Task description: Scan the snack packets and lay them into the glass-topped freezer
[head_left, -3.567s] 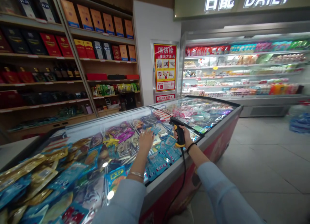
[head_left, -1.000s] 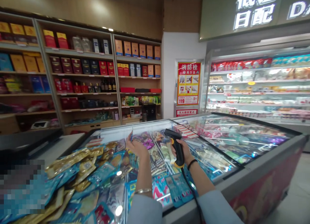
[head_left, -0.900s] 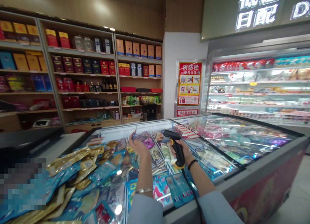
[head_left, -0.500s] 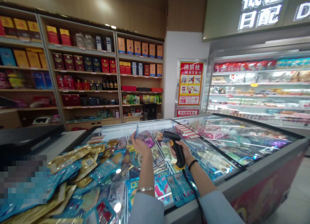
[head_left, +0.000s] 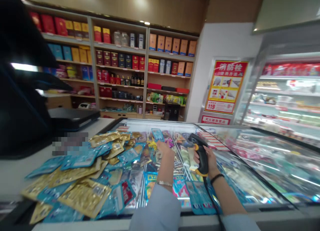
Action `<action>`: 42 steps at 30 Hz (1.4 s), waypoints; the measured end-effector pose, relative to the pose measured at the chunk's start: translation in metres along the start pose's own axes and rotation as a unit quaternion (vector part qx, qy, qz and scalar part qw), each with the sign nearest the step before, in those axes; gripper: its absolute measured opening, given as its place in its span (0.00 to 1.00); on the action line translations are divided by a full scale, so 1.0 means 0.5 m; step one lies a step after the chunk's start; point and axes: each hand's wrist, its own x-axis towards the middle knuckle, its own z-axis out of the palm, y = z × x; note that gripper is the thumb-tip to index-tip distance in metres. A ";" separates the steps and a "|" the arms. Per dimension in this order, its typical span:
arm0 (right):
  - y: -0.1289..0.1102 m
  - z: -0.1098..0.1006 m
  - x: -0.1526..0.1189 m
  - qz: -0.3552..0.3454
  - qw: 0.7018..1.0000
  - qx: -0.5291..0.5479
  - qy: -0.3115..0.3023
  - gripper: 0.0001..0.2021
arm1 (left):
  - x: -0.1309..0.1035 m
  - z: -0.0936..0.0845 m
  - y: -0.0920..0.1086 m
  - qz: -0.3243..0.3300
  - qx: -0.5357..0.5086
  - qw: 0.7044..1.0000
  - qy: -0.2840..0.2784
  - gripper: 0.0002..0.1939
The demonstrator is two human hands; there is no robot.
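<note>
- The blue packet [head_left: 157,134] is at the fingertips of the left hand [head_left: 165,150], beyond the palm and above the freezer [head_left: 192,221].
- The left hand pinches the packet by its lower end; the exact finger placing is blurred.
- The right hand [head_left: 210,157] is wrapped around the grip of the scanner [head_left: 203,162], its fingers curled around the handle.
- The scanner's head points leftward, toward the blue packet but apart from it.
- The scanner is hard, smooth plastic, black with yellow-orange trim, shaped like a pistol; a thin black cord [head_left: 211,199] hangs from its base over the freezer's front edge.
- Clear, glossy glass covers the freezer, with streaks of light reflected in it and a pale, smooth rim around it.
- Gold packets [head_left: 86,196] lie heaped with blue ones to the left of the left hand, their shiny film creased and crinkled.
- Two flat blue pouches [head_left: 200,197] lie side by side near the front rim, below the scanner.
- A slim metal bracelet [head_left: 164,183] circles the left wrist, a dark band [head_left: 217,178] the right; both sleeves [head_left: 157,209] are light blue cloth.
- The blue packet is small, flat and roughly rectangular, light blue with paler print too small to read; it is tilted up, its broad face showing.
- Behind, wooden shelves [head_left: 120,47] hold boxes and bottles, beside a red and yellow poster [head_left: 226,87].
</note>
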 end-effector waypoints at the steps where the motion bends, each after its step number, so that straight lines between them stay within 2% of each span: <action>1: -0.001 -0.003 -0.001 0.004 1.000 0.002 0.000 0.14 | -0.003 0.002 0.003 -0.039 -0.046 0.998 0.027 0.19; 3: -0.006 -0.009 -0.001 0.009 1.000 0.005 0.000 0.14 | -0.009 0.003 0.013 -0.118 -0.152 0.978 0.082 0.15; 6: -0.015 -0.015 -0.006 0.014 1.000 0.012 0.009 0.16 | -0.013 -0.012 0.039 -0.164 -0.255 0.944 0.128 0.11; 8: -0.021 -0.015 -0.011 0.009 0.999 0.021 0.023 0.16 | -0.009 -0.044 0.067 -0.160 -0.308 0.927 0.140 0.11; 10: -0.026 -0.011 -0.018 0.004 0.999 0.028 0.036 0.17 | 0.004 -0.097 0.107 -0.132 -0.364 0.911 0.141 0.09; 13: -0.036 0.008 -0.028 -0.003 0.998 0.033 0.054 0.17 | 0.033 -0.213 0.175 -0.049 -0.394 0.909 0.126 0.08; 15: -0.040 0.033 -0.037 -0.017 0.998 0.039 0.056 0.17 | 0.051 -0.312 0.208 0.024 -0.342 0.933 0.105 0.09; 17: -0.038 0.069 -0.048 -0.042 0.997 0.049 0.043 0.16 | 0.061 -0.422 0.217 0.091 -0.250 0.960 0.088 0.11; 19: -0.025 0.117 -0.060 -0.064 0.996 0.062 0.025 0.16 | 0.062 -0.532 0.198 0.140 -0.096 0.981 0.089 0.12; 21: -0.001 0.173 -0.071 -0.063 0.995 0.074 0.011 0.15 | 0.056 -0.629 0.161 0.165 0.089 0.972 0.140 0.12; 23: 0.035 0.231 -0.083 -0.043 0.996 0.084 0.004 0.15 | 0.044 -0.703 0.117 0.152 0.217 0.949 0.172 0.13; 25: 0.076 0.286 -0.096 -0.019 0.996 0.087 0.001 0.14 | 0.028 -0.751 0.076 0.159 0.304 0.922 0.180 0.14; 27: 0.118 0.331 -0.115 -0.001 0.996 0.085 -0.002 0.13 | 0.009 -0.777 0.045 0.201 0.359 0.894 0.179 0.15; 29: 0.155 0.363 -0.136 0.017 0.996 0.082 -0.008 0.13 | -0.010 -0.788 0.025 0.250 0.382 0.870 0.185 0.15; 32: 0.192 0.388 -0.163 0.058 0.996 0.070 -0.015 0.13 | -0.033 -0.794 0.012 0.281 0.380 0.858 0.203 0.16; 36: 0.209 0.399 -0.174 0.109 0.993 0.041 -0.025 0.13 | -0.042 -0.799 0.011 0.247 0.369 0.873 0.203 0.17; 39: 0.212 0.403 -0.171 0.108 0.993 0.041 -0.022 0.13 | -0.040 -0.802 0.015 0.212 0.371 0.880 0.208 0.17; 42: 0.212 0.409 -0.169 0.094 0.995 0.045 -0.005 0.13 | -0.040 -0.803 0.019 0.185 0.400 0.874 0.205 0.13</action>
